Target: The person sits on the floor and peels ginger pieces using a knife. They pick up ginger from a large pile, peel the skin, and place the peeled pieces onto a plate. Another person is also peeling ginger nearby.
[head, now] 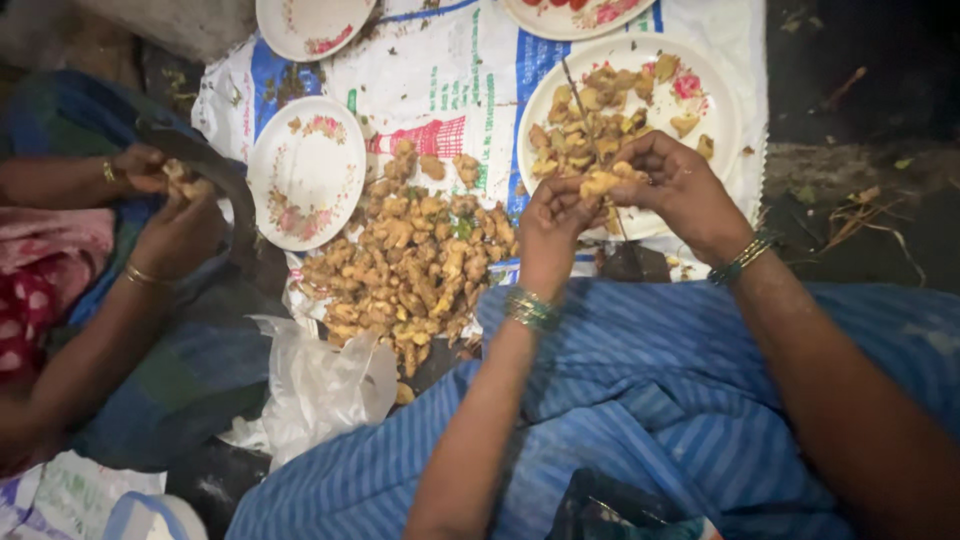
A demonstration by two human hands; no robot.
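My left hand (553, 222) and my right hand (680, 185) meet over the near edge of a white plate (722, 100) and together grip one piece of ginger (600, 182). A thin upright blade (583, 110) rises past that piece, slanting toward the plate's middle. Several peeled ginger pieces (590, 110) lie on the plate. A big heap of unpeeled ginger (410, 260) lies on a printed white sack (470, 80) to the left of my hands. Green bangles sit on both my wrists.
Another person's hands (165, 200) at the left hold a ginger piece against a curved dark blade (215, 170). An empty floral plate (305, 170) lies beside the heap, two more plates at the top edge. A crumpled plastic bag (320, 385) lies near my knee.
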